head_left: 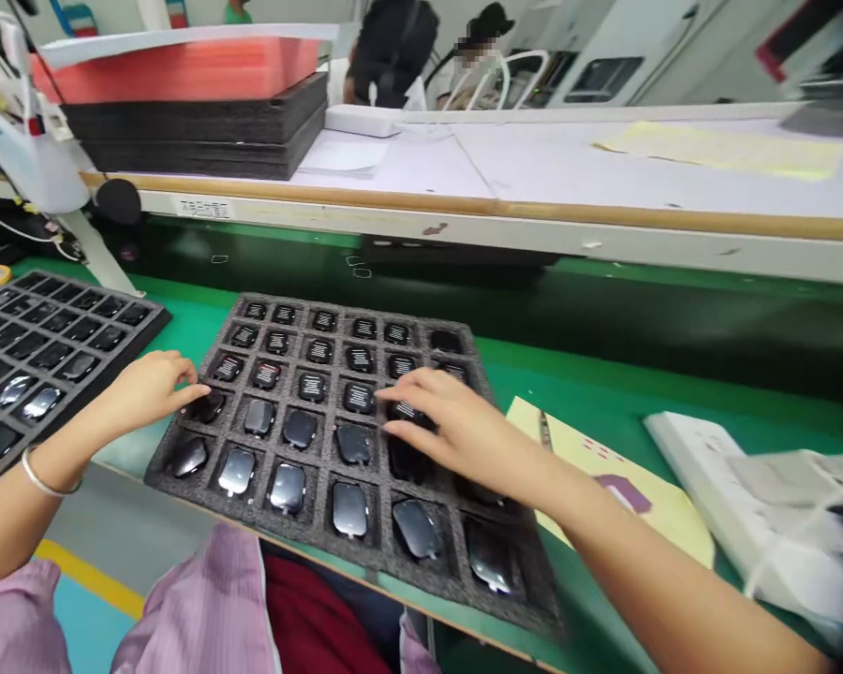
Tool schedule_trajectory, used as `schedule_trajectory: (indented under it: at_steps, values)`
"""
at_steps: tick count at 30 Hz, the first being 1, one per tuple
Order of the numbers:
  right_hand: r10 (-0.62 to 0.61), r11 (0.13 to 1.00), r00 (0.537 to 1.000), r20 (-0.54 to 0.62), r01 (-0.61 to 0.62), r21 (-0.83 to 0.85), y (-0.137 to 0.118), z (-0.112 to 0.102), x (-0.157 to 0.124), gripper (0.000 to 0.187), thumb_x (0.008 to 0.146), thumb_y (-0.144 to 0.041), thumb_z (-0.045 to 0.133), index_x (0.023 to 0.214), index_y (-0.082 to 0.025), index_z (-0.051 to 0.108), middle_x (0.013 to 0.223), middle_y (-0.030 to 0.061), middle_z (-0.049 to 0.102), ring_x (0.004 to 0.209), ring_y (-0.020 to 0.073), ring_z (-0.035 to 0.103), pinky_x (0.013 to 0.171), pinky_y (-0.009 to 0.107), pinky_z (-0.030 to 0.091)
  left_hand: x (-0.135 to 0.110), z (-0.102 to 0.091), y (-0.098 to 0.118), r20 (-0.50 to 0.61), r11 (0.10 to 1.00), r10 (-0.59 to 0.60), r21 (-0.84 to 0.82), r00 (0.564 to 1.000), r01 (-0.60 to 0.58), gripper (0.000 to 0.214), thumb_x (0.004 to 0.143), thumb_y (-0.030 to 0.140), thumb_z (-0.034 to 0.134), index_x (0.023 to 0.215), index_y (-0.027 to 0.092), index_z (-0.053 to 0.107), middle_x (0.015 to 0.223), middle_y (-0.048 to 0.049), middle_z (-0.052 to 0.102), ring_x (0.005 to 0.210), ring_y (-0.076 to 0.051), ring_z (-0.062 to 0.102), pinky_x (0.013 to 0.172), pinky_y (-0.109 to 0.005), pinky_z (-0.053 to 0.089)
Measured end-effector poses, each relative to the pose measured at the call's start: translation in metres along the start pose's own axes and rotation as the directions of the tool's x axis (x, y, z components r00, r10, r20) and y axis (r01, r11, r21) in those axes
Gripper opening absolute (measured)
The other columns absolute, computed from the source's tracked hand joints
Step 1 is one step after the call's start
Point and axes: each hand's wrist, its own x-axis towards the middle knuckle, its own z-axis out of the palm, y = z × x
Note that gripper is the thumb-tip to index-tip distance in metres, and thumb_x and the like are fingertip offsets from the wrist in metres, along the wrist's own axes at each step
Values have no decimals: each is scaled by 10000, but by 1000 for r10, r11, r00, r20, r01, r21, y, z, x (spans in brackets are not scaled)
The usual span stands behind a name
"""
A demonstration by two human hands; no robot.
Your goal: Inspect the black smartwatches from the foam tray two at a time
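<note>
A dark grey foam tray lies on the green bench before me, its pockets filled with small rounded-square black pieces that look like smartwatch screens. Pieces in the back rows carry lines of white markings; the front ones, such as one glossy piece, are plain and reflective. My left hand is at the tray's left edge, thumb stretched over a dark piece, fingers curled but apart from the thumb. Over the tray's right half hovers my right hand, thumb and fingers apart beside a marked piece. Nothing shows in either grasp.
A second foam tray of similar pieces sits at the left. Right of the main tray lie yellow paper, tweezers and a white power strip. A raised shelf behind holds stacked black foam. People are beyond.
</note>
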Motion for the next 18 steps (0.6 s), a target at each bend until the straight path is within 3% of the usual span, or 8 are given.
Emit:
schedule_trajectory:
  at_steps: [2,5,8,10,13,15,18]
  values:
    - [-67,997,990,122,72,-38,-38,11,32,255,1029,-228,685,1271,-187,756,1105,141,698,1077,337,671,995,502,536,-9,12,-4,8,999,-54,-1,999,54,408,902,603,535,878,214,653,904,-132,703,871,-353,686,850,-455,526]
    - [-85,987,961,261,118,-112,-88,33,77,229,1053,-278,706,1239,-162,770,1131,145,713,1104,334,668,971,464,513,-14,26,3,-26,997,-68,-27,997,67,390,896,564,588,995,190,642,1011,-150,690,950,-361,710,889,-456,555]
    - [-16,963,962,274,89,-255,-118,53,107,334,1095,-376,647,1222,-87,756,1156,198,723,1136,364,659,974,471,488,-15,34,11,2,999,-38,33,999,38,368,911,508,602,1038,165,635,1109,-176,663,1009,-374,710,918,-480,567]
    - [5,940,966,259,84,-330,-127,61,117,382,1102,-398,629,1194,-49,751,1166,233,721,1144,380,653,995,487,466,-14,36,15,26,996,-23,90,999,21,323,933,472,581,1026,168,637,1119,-173,659,999,-371,712,880,-476,575]
    - [10,952,964,267,72,-296,-131,64,123,351,1072,-407,686,1169,-73,735,1204,221,717,1159,374,648,1007,483,459,-13,37,15,-24,998,35,51,999,-34,237,902,408,596,1007,198,628,1122,-149,683,1062,-368,705,873,-454,570]
    - [16,975,969,245,39,-219,-131,61,123,348,1014,-432,767,1143,-114,707,1206,192,714,1153,367,646,982,467,471,-13,35,13,-94,997,50,-61,994,-56,226,848,397,624,987,220,601,1060,-123,713,1019,-352,711,839,-436,561]
    - [-32,997,981,189,45,-65,-125,54,118,225,952,-288,803,1050,-167,641,1125,138,716,1068,319,660,894,397,489,-9,25,16,-179,941,15,-329,984,-74,319,808,482,641,975,240,520,889,-56,712,720,-265,672,654,-370,514]
